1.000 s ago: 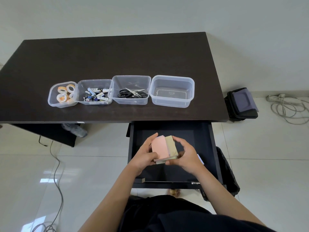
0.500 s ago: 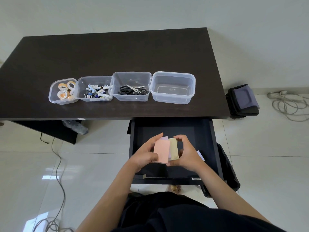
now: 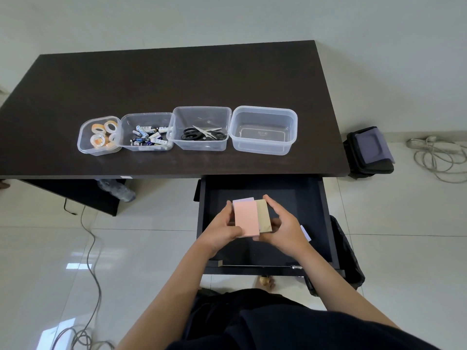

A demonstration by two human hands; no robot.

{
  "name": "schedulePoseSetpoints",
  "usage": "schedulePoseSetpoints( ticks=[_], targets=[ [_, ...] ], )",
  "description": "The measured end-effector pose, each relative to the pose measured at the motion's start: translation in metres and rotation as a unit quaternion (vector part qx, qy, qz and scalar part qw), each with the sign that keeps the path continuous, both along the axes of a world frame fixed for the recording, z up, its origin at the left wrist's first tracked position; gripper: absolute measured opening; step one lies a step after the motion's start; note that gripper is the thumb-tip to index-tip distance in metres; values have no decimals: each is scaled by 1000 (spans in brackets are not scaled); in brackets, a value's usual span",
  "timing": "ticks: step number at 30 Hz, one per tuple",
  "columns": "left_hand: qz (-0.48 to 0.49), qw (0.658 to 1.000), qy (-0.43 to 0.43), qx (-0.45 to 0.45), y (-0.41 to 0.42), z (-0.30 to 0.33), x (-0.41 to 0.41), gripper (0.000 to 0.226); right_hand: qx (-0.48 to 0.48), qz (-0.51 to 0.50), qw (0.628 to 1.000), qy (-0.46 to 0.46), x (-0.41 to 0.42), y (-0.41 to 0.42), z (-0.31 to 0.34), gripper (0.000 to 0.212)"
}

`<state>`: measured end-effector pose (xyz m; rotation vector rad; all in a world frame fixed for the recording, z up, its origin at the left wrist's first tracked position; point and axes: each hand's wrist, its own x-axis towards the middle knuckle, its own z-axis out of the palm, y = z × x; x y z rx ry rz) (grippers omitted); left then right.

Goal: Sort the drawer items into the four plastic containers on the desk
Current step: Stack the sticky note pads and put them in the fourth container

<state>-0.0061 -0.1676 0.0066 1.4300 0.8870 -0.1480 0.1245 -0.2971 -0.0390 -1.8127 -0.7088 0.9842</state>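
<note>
Left hand [image 3: 222, 229] and right hand [image 3: 281, 227] pinching stacked sticky-note pads [image 3: 250, 218] between them above the open drawer [image 3: 316, 210], pads' long axis pointing toward the surface [image 3: 177, 79]

Desk [image 3: 177, 79]: dark brown, plain.
Four containers on the desk: clear plastic.
Leftmost container [image 3: 83, 145]: orange and white tape rolls [image 3: 98, 140].
Next right: white, blue and black batteries [image 3: 147, 137].
Third: black-handled, silver-bladed scissors [image 3: 203, 133].
Drawer [image 3: 310, 198] below the desk's front edge: black.
Note pads above the drawer: pink [image 3: 246, 218], olive-yellow [image 3: 263, 214], lilac [image 3: 243, 199].
Floor [image 3: 404, 248]: glossy white tile.
</note>
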Motion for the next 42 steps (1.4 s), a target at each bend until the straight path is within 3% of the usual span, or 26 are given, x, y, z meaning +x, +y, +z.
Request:
schedulePoseSetpoints(
  ticks=[3, 8, 16, 25, 37, 42],
  targets=[
    [-6, 1000, -5, 26, -2, -1, 0, 67, 5, 1, 1000, 21, 0, 1, 2, 101],
    [-8, 999, -10, 38, -1, 0, -1, 65, 13, 12, 999, 32, 1, 3, 4, 98],
    [5, 1000, 13, 26, 2, -1, -3, 96, 11, 26, 1000, 7, 4, 9, 1, 94],
    [87, 996, -37, -6, -5, 2, -4, 65, 2, 16, 1000, 7, 0, 5, -3, 95],
    [85, 995, -24, -34, -7, -4, 6, 80, 30, 51, 998, -3, 5, 10, 1, 96],
    [66, 998, -10, -12, -2, -6, 12, 75, 16, 65, 998, -6, 9, 13, -1, 93]
  ],
)
